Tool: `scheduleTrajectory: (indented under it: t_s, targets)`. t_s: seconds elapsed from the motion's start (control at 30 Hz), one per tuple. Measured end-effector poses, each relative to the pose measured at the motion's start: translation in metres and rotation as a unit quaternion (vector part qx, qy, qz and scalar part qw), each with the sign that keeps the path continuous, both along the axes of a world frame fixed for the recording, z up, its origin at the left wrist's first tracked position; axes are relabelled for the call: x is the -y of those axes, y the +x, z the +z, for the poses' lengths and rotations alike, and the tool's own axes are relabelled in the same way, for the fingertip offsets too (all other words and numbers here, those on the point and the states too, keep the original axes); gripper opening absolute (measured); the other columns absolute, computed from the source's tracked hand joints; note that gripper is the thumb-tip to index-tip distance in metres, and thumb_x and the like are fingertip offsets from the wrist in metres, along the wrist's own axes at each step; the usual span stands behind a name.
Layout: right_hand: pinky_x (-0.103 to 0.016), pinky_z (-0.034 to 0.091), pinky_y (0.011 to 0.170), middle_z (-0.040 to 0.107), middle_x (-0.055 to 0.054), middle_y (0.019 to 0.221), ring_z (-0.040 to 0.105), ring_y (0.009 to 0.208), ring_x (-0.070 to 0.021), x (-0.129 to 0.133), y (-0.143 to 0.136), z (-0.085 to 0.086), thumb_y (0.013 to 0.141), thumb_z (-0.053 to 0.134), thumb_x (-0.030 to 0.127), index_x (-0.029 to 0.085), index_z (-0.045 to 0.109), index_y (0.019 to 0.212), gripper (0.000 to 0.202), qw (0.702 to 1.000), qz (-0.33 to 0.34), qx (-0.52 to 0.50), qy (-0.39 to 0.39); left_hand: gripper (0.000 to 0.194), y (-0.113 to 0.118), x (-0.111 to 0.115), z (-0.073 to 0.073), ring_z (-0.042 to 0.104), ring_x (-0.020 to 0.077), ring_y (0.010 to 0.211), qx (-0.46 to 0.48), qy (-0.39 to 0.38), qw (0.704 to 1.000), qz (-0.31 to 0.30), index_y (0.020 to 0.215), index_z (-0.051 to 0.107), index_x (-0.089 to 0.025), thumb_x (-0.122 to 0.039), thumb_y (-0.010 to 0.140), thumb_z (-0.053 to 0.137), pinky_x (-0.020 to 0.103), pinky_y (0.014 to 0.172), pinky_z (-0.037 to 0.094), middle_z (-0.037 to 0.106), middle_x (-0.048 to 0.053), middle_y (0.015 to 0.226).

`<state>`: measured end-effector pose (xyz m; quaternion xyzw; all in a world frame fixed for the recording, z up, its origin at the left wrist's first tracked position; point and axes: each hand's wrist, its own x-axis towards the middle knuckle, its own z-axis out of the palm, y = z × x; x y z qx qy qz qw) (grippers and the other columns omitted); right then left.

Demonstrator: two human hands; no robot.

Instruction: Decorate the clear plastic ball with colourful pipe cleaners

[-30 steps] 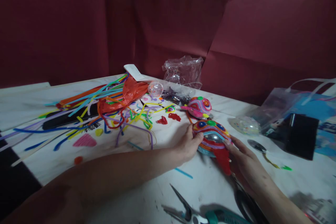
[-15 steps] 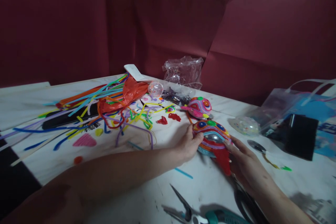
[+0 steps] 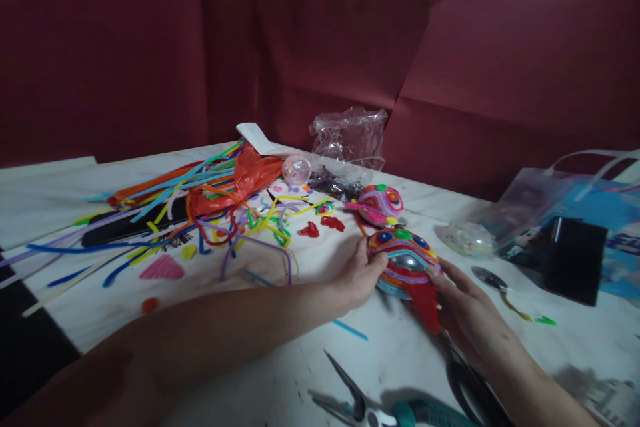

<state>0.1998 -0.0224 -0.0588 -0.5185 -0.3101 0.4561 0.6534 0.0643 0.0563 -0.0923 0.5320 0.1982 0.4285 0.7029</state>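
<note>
Between my two hands is a round ornament (image 3: 404, 263) covered in coloured pipe cleaners, with a shiny bare patch at its middle. A red triangular piece (image 3: 425, 305) hangs from its near side. My left hand (image 3: 366, 273) grips the left edge, thumb on top. On the right edge my right hand (image 3: 463, 297) is closed, its fingertips by the red piece and its underside hidden. Just behind stands a similar pink ornament (image 3: 380, 203) with a green spot on top. Needle-nose pliers (image 3: 370, 407), jaws apart, and black-handled scissors (image 3: 470, 383) lie nearest me.
Loose pipe cleaners (image 3: 270, 223) and a red plastic bag (image 3: 253, 177) cover the left side. A clear ball (image 3: 297, 170) and a crumpled clear bag (image 3: 349, 137) are at the back. At right are a black box-like object (image 3: 575, 260), a clear dome (image 3: 470, 239) and a blue bag (image 3: 620, 233).
</note>
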Motion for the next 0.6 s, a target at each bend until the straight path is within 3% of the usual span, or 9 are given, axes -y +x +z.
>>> scheduleTrajectory:
  t_s: [0.13,0.37,0.6]
  targets:
    - [-0.023,0.052,0.052,0.069,-0.005,0.086,0.066,0.073,-0.0231,-0.0015,-0.0014,0.0005,0.044,0.09,0.039,0.02,0.059,0.107,0.073,1.0,0.003,-0.002,-0.004,0.048,0.0005,0.0003,0.0007,0.048,0.0268,0.12,-0.015,0.022,0.999,0.033,0.124,0.043,-0.018,-0.035,0.08,0.056,0.041,0.104,0.036,0.052,0.013,0.127]
    - [-0.022,0.051,0.048,0.069,-0.004,0.084,0.065,0.067,-0.0212,0.0004,-0.0021,0.0011,0.048,0.088,0.037,0.02,0.06,0.104,0.065,1.0,-0.003,-0.001,-0.004,0.047,0.0003,0.0018,0.0022,0.047,0.0259,0.121,-0.021,0.02,0.999,0.031,0.125,0.042,-0.019,-0.036,0.082,0.054,0.04,0.104,0.036,0.051,0.012,0.129]
    - [-0.023,0.051,0.049,0.069,-0.004,0.083,0.065,0.068,-0.0219,0.0005,-0.0025,0.0028,0.043,0.09,0.039,0.019,0.057,0.109,0.077,1.0,-0.008,0.008,-0.009,0.047,0.0015,-0.0007,-0.0009,0.05,0.0251,0.117,-0.016,0.025,0.999,0.027,0.124,0.042,-0.017,-0.036,0.083,0.054,0.04,0.102,0.038,0.053,0.012,0.127]
